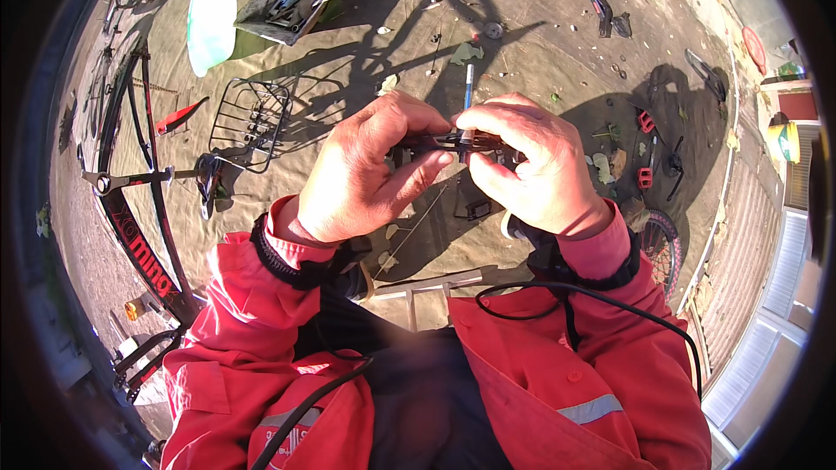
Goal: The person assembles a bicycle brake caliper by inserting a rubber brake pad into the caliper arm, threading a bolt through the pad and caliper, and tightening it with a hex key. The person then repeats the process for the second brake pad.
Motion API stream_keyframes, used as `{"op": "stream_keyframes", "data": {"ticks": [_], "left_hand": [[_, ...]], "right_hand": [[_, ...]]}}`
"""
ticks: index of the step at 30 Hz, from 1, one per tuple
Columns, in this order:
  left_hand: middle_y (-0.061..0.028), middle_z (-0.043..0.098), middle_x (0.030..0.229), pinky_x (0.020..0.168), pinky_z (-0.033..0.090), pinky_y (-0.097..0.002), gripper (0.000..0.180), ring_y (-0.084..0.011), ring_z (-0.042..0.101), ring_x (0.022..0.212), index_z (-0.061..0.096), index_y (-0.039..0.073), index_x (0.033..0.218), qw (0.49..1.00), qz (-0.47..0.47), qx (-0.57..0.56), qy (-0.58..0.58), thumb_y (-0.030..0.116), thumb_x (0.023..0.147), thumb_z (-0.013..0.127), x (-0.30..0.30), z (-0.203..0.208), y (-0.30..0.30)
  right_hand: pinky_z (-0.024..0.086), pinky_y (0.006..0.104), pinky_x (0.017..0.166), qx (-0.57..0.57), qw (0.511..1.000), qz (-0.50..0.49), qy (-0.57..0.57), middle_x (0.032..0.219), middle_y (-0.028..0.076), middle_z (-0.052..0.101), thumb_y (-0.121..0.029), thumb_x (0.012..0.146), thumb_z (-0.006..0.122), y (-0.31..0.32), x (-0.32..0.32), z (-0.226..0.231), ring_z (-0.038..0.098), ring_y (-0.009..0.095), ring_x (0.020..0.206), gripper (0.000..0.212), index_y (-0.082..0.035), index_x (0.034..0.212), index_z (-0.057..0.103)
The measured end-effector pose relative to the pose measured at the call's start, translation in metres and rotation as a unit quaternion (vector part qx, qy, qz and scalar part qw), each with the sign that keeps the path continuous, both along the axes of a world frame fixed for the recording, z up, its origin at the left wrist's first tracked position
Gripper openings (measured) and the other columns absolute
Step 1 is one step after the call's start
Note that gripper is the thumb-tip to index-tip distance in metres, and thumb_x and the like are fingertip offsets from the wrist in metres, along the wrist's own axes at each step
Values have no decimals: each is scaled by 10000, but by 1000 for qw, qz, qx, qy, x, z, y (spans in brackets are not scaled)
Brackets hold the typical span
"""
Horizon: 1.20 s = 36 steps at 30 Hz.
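Observation:
Both hands meet in front of me around a narrow black part (427,141), probably off a bicycle; its exact kind is hidden by the fingers. My left hand (353,170) is closed, pinching its left end between thumb and forefinger. From the other side my right hand (544,165) is closed on the right end, thumb below and fingers above. A slim blue-and-silver rod (468,91) stands up at the middle of the part, against the right fingertips. Whether it passes through the part I cannot tell.
A black bicycle frame (161,235) lies left, near a wire rack (250,122) and a red-and-black saddle-like piece (181,116). Beyond are a white tub (212,26) and a toolbox (296,0). Red pedals (645,177) and a wheel (659,248) lie right. A cable (610,294) crosses my right sleeve.

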<state>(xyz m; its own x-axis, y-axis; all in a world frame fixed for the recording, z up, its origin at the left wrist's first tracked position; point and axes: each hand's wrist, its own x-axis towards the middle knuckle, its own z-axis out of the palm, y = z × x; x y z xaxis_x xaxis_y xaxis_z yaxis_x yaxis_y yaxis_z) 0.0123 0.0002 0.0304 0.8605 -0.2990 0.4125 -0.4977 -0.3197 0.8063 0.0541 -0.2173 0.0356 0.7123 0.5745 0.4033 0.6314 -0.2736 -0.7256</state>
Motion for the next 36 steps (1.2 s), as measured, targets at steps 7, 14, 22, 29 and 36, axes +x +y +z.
{"op": "stream_keyframes", "data": {"ticks": [7, 14, 22, 29, 36], "left_hand": [[-116, 637, 934, 652, 539, -349, 250, -287, 658, 769, 649, 49, 1018, 997, 19, 47, -61, 4, 794, 751, 0, -4, -3], [-111, 637, 930, 624, 533, -346, 253, -280, 661, 751, 656, 54, 998, 996, 28, 43, -79, 3, 773, 761, 0, -7, -4], [-122, 648, 936, 640, 525, -329, 253, -260, 650, 762, 644, 34, 1003, 997, 14, 48, -65, -46, 783, 739, -1, -8, -5], [-114, 637, 935, 628, 531, -344, 248, -276, 656, 754, 647, 47, 1012, 996, 12, 51, -75, 20, 792, 759, 2, -11, -4], [-149, 656, 999, 757, 528, -319, 250, -250, 664, 859, 634, -18, 1083, 997, 29, 70, -18, 93, 878, 724, 3, -12, 4]], "right_hand": [[550, 331, 723, 9, 1000, 0, -10, 938, 117, 690, 35, 727, 727, 1, 0, 0, 683, 253, 797, 336, -21, 1053, 667], [552, 335, 709, 2, 1000, 11, -15, 936, 118, 691, 31, 721, 737, -2, 3, 2, 686, 257, 796, 330, -18, 1041, 672], [550, 336, 687, -4, 1000, 11, -17, 913, 110, 678, 30, 713, 734, -4, 3, 0, 674, 262, 773, 337, -34, 1039, 675], [550, 339, 683, -21, 999, 11, -35, 909, 108, 675, 22, 710, 723, -4, 3, -1, 672, 271, 769, 343, -42, 1043, 672], [565, 301, 710, -54, 998, 12, 11, 935, 99, 663, 35, 753, 705, -10, 8, -8, 687, 196, 784, 331, -16, 1077, 664]]}}
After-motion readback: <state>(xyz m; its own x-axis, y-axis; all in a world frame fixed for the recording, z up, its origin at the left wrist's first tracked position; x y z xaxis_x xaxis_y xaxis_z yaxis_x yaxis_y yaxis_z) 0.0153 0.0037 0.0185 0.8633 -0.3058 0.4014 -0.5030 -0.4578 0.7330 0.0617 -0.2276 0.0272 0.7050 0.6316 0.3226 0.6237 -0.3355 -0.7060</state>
